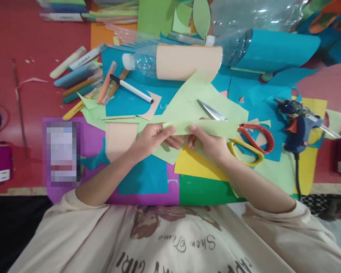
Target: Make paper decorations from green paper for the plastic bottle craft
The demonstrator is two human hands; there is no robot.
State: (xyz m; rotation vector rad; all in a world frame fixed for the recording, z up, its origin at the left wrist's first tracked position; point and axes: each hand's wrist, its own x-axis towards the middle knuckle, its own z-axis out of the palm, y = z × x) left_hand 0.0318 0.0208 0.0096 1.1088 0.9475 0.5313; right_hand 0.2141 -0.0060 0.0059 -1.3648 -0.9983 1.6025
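Note:
Both hands pinch one strip of light green paper (216, 128) that lies across the middle of the work area. My left hand (153, 137) grips the strip's left part between thumb and fingers. My right hand (208, 143) holds it just to the right, thumb on top. Scissors (246, 138) with red and yellow handles lie just right of my right hand, their blades pointing up-left over a larger light green sheet (196, 102).
Coloured paper sheets (147, 178) cover the floor. A plastic bottle wrapped in peach paper (184, 62) lies behind, a black-capped marker (132, 89) to its left, several rolled sticks (76, 76) further left. A blue glue gun (297, 125) lies right, a phone (63, 153) left.

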